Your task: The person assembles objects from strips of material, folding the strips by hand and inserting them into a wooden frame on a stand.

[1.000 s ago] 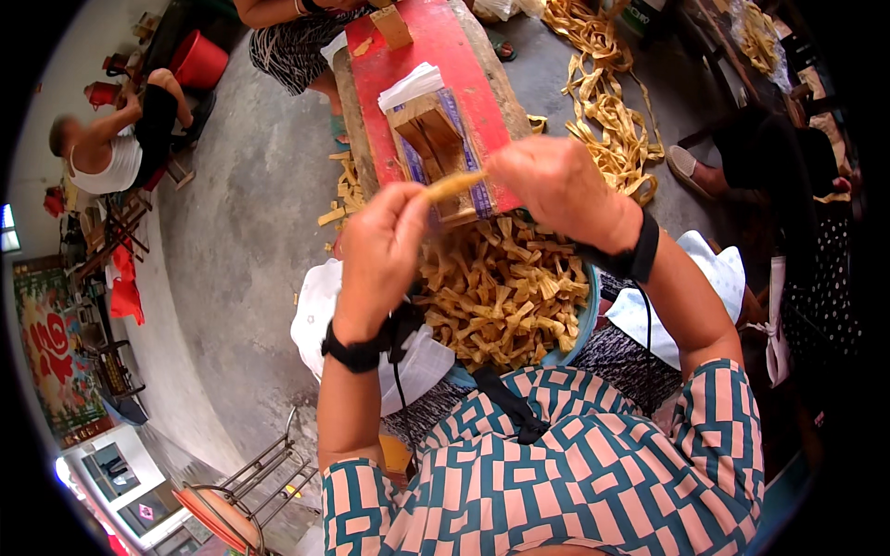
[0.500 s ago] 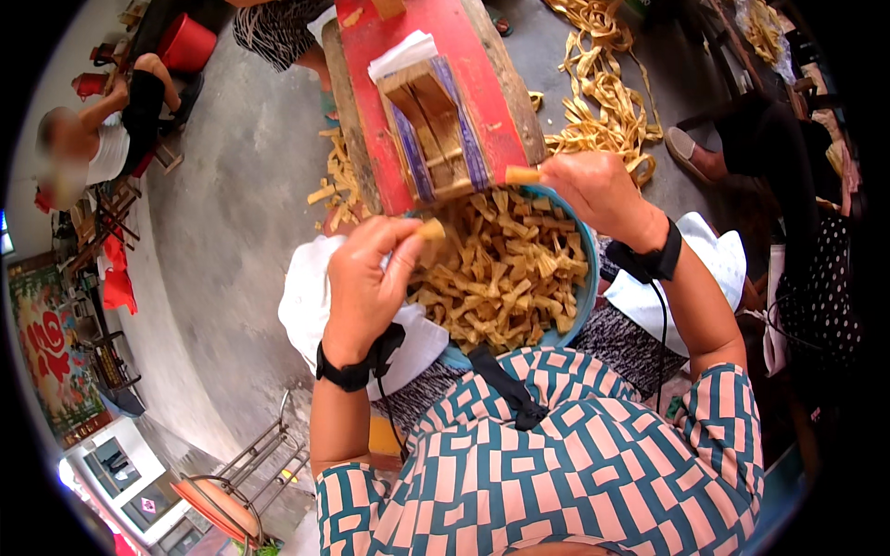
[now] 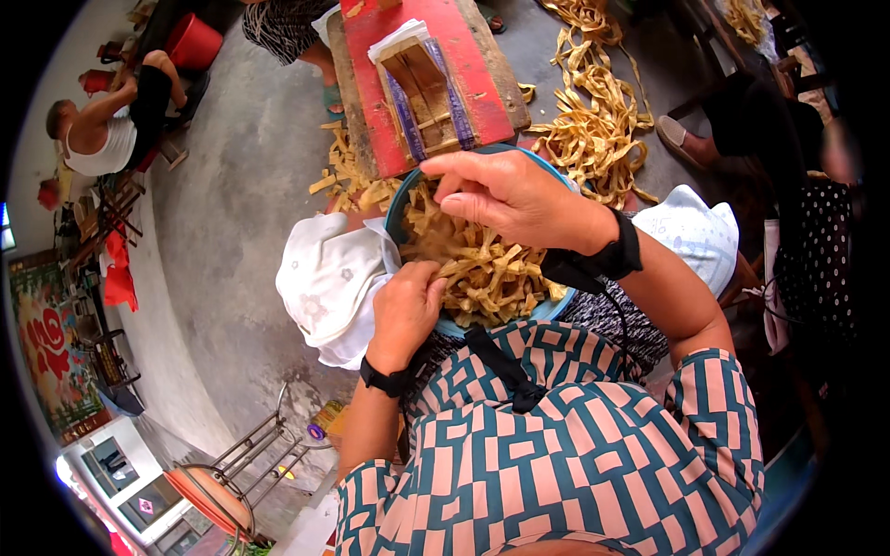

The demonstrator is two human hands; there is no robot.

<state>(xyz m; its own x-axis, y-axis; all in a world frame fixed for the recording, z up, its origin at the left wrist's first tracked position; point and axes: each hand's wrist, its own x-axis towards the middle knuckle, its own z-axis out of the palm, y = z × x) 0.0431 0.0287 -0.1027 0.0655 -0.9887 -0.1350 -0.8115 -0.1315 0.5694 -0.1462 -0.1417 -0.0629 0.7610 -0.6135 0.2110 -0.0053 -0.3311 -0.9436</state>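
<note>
A blue basin [image 3: 397, 206] sits in my lap, heaped with short yellow-brown knotted strips [image 3: 496, 283]. My left hand [image 3: 406, 304] is at the heap's left side, its fingers closed against the pieces; whatever they pinch is hidden. Above the far half of the basin is my right hand [image 3: 510, 193], fingers stretched to the left and parted, with nothing visible between them. Just beyond it stands a wooden slotted frame [image 3: 419, 83] with purple-edged sides, on a red-topped bench [image 3: 482, 69].
White cloths [image 3: 329, 278] drape beside the basin. Cut strips [image 3: 357, 181] lie on the floor left of the bench, and long yellow ribbons [image 3: 593, 120] are piled on its right. Other people [image 3: 102, 144] sit nearby. A metal-legged stool [image 3: 218, 496] is at lower left.
The short pieces held at my fingertips are no longer visible there. My right hand has swung left over the basin, and my left hand has dropped toward the heap.
</note>
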